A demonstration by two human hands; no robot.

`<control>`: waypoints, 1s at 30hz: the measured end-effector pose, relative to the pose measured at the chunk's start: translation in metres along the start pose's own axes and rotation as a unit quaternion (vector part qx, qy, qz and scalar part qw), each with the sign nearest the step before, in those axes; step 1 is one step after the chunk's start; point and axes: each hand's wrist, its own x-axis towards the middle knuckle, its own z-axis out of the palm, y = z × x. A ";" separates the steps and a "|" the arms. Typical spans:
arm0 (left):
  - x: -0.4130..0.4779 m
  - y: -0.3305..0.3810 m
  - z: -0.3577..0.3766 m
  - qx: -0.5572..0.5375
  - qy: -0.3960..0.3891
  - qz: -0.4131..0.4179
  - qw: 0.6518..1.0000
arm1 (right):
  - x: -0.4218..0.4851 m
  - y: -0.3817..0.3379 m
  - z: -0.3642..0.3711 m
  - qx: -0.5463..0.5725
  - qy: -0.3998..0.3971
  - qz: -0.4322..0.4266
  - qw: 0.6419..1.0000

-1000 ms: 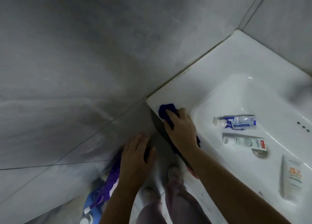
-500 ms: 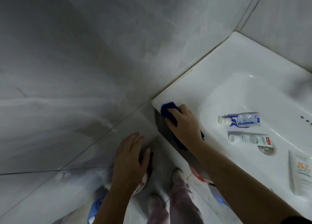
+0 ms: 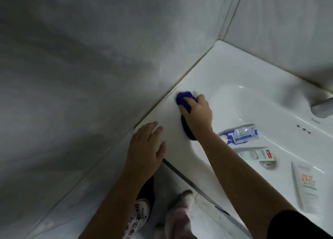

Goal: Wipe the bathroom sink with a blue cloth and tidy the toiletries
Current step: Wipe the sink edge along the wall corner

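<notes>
My right hand [image 3: 197,113] presses a blue cloth [image 3: 183,99] onto the left rim of the white sink [image 3: 234,73], close to the wall joint. The cloth shows ahead of my fingers and under my wrist. My left hand [image 3: 146,150] rests flat, fingers apart, on the sink's near left corner and holds nothing. In the basin lie a blue-and-white tube [image 3: 240,133], a white tube with a red mark [image 3: 255,154] beside the drain [image 3: 268,164], and a white tube with orange print [image 3: 306,184] at the right.
Grey tiled walls [image 3: 90,76] close in the sink on the left and at the back. A metal tap [image 3: 322,107] juts in at the right edge above three overflow holes [image 3: 303,129]. Below the sink's front edge are my shoes [image 3: 187,196] on the floor.
My right hand has slid the cloth farther along the rim, away from the near corner. My left hand has come up from below the sink and now lies on the corner.
</notes>
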 end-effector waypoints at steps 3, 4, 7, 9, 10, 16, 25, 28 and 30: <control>0.032 0.006 0.017 -0.001 -0.006 0.014 1.000 | -0.034 0.016 -0.009 0.025 0.004 -0.131 0.991; 0.044 0.007 0.024 -0.002 -0.006 0.015 1.000 | -0.036 0.020 -0.009 0.032 -0.021 -0.188 0.981; 0.079 0.009 0.046 -0.002 -0.006 0.018 1.000 | 0.015 0.042 -0.007 0.026 -0.053 -0.254 0.966; 0.106 0.012 0.060 0.000 -0.012 0.040 0.999 | 0.075 0.064 -0.012 0.004 0.000 -0.147 0.989; 0.122 0.015 0.066 0.001 -0.018 0.058 0.998 | 0.105 0.079 -0.017 -0.016 0.012 -0.066 0.998; 0.189 0.030 0.095 0.013 -0.099 0.108 0.989 | 0.095 0.112 -0.032 0.014 0.065 0.042 0.997; 0.190 0.027 0.108 0.011 -0.115 0.099 0.988 | 0.118 0.197 -0.074 -0.069 0.107 0.157 0.979; 0.189 0.026 0.110 0.013 -0.119 0.101 0.988 | 0.056 0.217 -0.088 -0.060 0.220 0.280 0.933; 0.189 0.025 0.110 0.011 -0.120 0.096 0.988 | 0.040 0.221 -0.092 -0.069 0.265 0.340 0.900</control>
